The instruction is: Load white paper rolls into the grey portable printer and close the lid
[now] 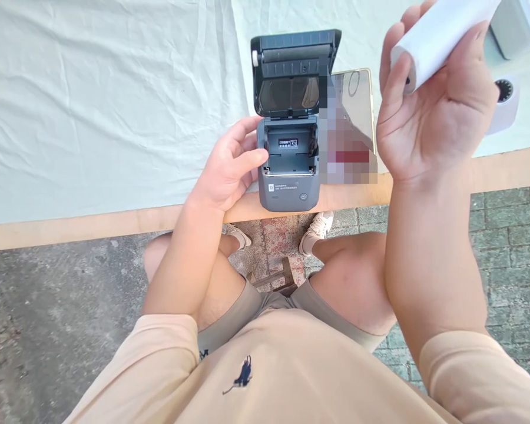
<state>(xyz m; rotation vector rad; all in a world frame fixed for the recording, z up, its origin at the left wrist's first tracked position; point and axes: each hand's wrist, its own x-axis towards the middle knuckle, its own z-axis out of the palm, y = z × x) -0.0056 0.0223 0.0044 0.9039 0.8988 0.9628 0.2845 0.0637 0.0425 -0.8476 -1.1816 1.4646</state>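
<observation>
A dark grey label printer sits at the table's front edge with its lid swung up. Its paper bay shows a small label inside and no roll. My left hand grips the printer's left side, thumb resting on the bay's rim and fingers around the outside. Up at the right, my right hand is raised above the table, palm up, with its fingers curled round a white paper roll. The roll is tilted, and one end with a dark core hole faces me.
A flat phone-like object lies right of the printer, partly under a blurred patch. A white roll with a black toothed core and a pale box are at the far right. A light cloth covers the table, whose wooden edge faces me.
</observation>
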